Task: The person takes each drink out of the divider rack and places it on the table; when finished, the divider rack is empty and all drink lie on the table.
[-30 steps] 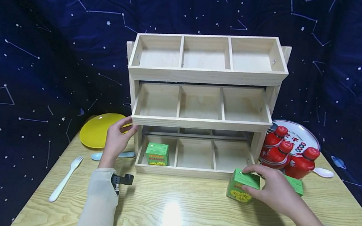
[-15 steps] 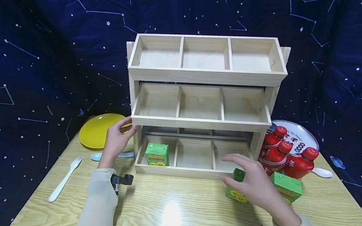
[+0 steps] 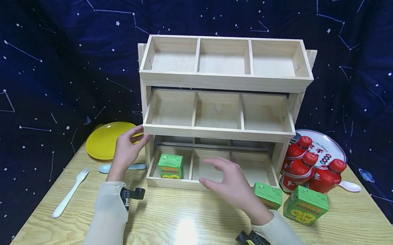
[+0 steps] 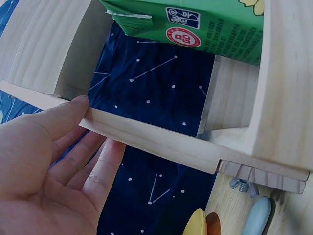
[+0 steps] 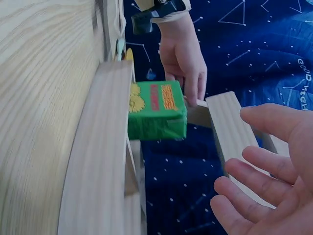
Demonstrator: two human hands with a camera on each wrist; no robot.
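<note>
A three-tier wooden rack (image 3: 216, 133), each tier split into compartments, stands on the table. My left hand (image 3: 127, 151) holds its left upright (image 4: 151, 139), thumb on one side and fingers on the other. In the bottom tier's left compartment sits a green drink carton (image 3: 171, 166) with yellow flowers. My right hand (image 3: 234, 185) hovers before the bottom tier's middle compartment, fingers spread and nothing between them. Behind the right wrist, a second green carton (image 3: 268, 195) stands by the rack's front right corner, partly covered by the arm. A third green carton (image 3: 305, 206) is right of it.
Several red bottles (image 3: 327, 177) stand right of the rack, before a white patterned plate (image 3: 319, 140) and beside a white spoon (image 3: 350, 186). At left are a yellow plate (image 3: 103, 143), a blue spoon (image 3: 104, 169) and a white fork (image 3: 70, 195). A starry cloth hangs behind.
My right hand has let go of the green carton near the rack's right corner and moved left to the middle of the bottom tier. The left hand stays on the upright.
</note>
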